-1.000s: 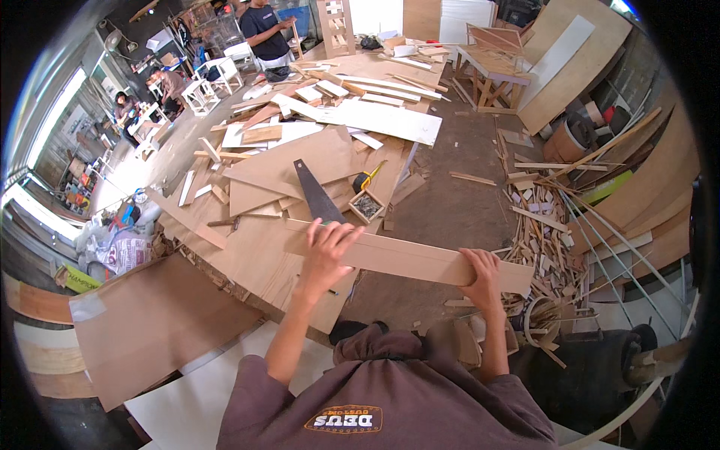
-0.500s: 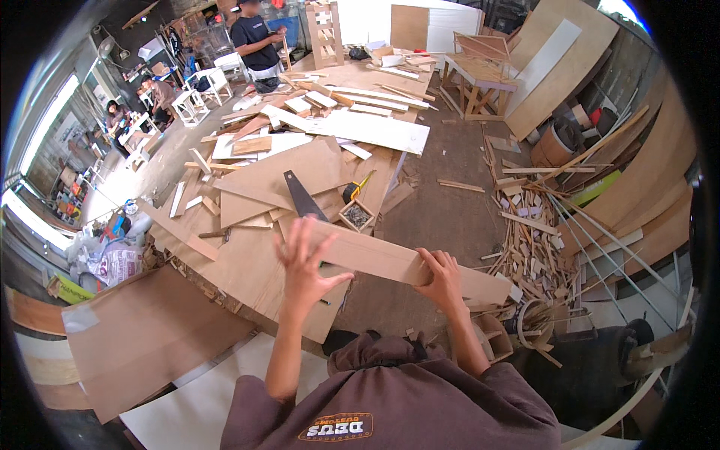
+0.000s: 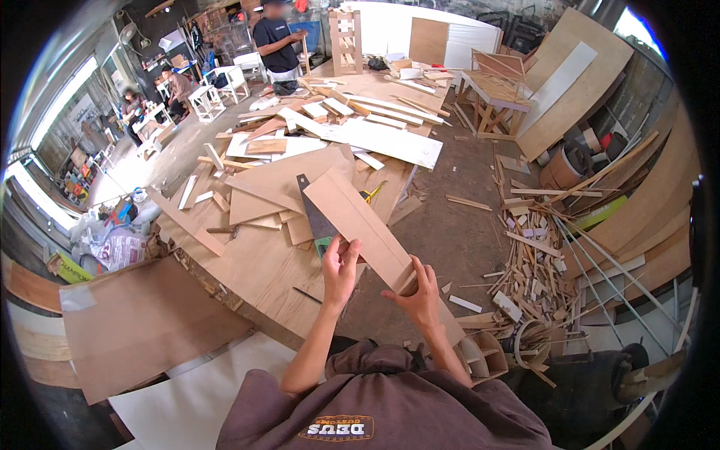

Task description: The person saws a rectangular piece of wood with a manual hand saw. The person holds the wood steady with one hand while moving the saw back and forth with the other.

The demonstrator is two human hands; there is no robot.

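Note:
A long flat wooden board (image 3: 367, 225) slants across in front of me, its far end up and to the left. A lengthwise line runs along its face. My right hand (image 3: 420, 296) is closed around the near part, with thumb and fingers on opposite edges. At the left edge, my left hand (image 3: 341, 270) has its fingers bent together against the board; part of this contact is hidden. Just beyond the left hand lies a handsaw (image 3: 316, 214) with a green handle, partly covered by the board. A yellow tape measure (image 3: 373, 193) shows past the right edge.
The plywood-topped workbench (image 3: 262, 274) carries a dark pencil-like stick (image 3: 307, 295) and stacked offcuts (image 3: 277, 180). White panels (image 3: 386, 142) lie farther back. Wood scraps (image 3: 529, 274) heap on the floor at right, near a scrap-filled bucket (image 3: 531, 337). A person (image 3: 277, 45) stands beyond the bench.
The board has swung to a steeper slant, its far end moving away from me. My left hand, spread before, has come lower and closed at the board's edge. My right hand moved left and down.

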